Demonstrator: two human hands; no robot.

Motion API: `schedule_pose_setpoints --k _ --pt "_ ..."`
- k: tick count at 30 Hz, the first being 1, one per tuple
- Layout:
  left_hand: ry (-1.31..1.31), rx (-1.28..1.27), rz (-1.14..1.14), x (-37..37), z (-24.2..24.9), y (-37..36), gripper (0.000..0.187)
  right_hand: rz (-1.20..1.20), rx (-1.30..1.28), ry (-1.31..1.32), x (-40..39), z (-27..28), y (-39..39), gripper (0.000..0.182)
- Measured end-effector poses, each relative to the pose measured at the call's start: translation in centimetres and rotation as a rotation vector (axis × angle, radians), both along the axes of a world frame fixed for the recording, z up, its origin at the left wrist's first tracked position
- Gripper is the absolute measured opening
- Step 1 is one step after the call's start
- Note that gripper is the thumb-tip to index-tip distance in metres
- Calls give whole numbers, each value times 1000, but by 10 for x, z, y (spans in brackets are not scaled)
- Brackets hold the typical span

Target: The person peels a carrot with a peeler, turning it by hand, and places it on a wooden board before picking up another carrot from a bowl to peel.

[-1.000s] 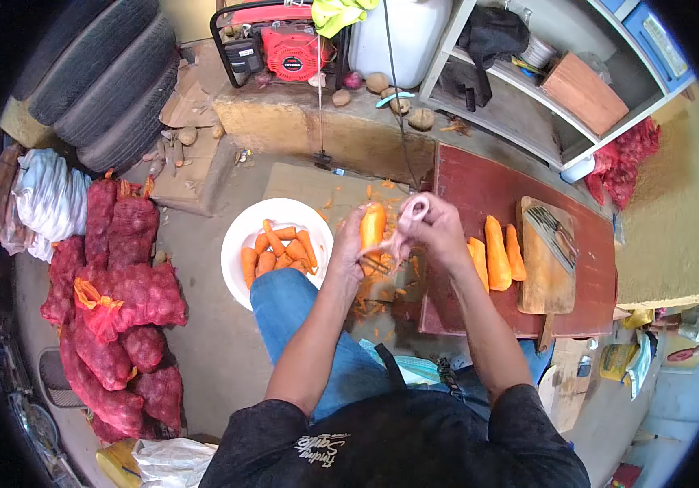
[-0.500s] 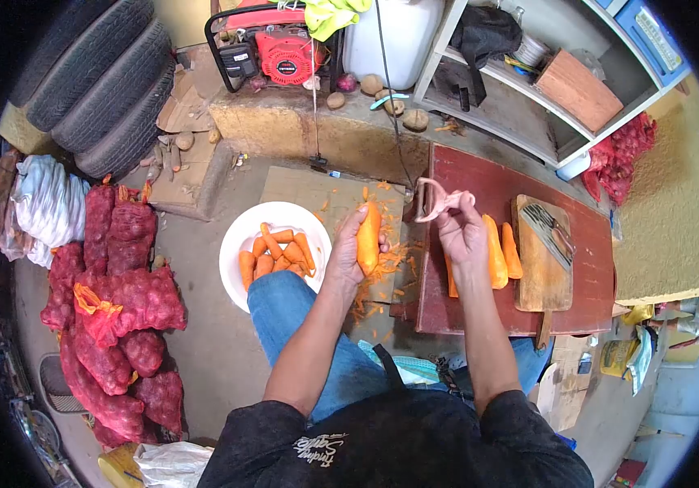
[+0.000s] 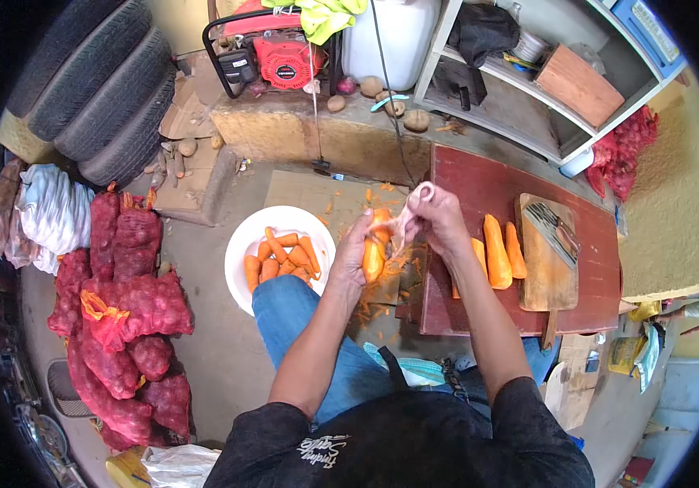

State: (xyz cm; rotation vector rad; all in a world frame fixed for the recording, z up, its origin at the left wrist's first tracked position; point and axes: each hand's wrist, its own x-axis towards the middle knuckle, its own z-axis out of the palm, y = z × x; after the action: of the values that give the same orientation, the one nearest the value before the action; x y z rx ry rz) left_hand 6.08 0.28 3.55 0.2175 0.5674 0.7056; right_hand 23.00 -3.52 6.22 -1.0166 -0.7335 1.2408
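My left hand [image 3: 353,248] is wrapped round a carrot [image 3: 374,263], held upright above the peel-strewn floor. In my right hand [image 3: 440,218] is a pale pink peeler [image 3: 405,218], its head against or just in front of the carrot's upper part. Exact contact of the blade is hard to see. Left of the carrot, a white basin [image 3: 235,259] holds several unpeeled-looking carrots [image 3: 286,250]. Peeled carrots [image 3: 496,252] lie on the red tabletop [image 3: 463,183] beside my right forearm.
On the tabletop's right lies a wooden cutting board [image 3: 538,289] with a knife [image 3: 563,237] on it. Orange peelings litter the cardboard [image 3: 284,189] below my hands. Red net sacks [image 3: 134,305] fill the left floor. A red generator [image 3: 284,61] and a shelf [image 3: 520,106] stand ahead.
My right hand has moved left, bringing the peeler from above the tabletop to the carrot. My left hand still holds the carrot, with only a slight shift.
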Motion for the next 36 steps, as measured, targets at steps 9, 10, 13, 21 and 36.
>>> schedule_pose_setpoints --k 9,10,13,21,36 --pt "-44 133 -93 -17 -34 3 47 -295 10 -114 42 10 47 11" --pt "-62 108 -67 -17 -36 5 46 -256 5 -136 38 16 41 11" --pt "-74 59 19 -15 -40 12 45 -113 40 -157 12 26 12 13" --pt "-37 125 -44 -19 -37 12 42 -188 94 -45 -3 -1 -1 11" --pt "-97 139 -110 -24 -28 4 48 -301 66 41 29 1 5 11"
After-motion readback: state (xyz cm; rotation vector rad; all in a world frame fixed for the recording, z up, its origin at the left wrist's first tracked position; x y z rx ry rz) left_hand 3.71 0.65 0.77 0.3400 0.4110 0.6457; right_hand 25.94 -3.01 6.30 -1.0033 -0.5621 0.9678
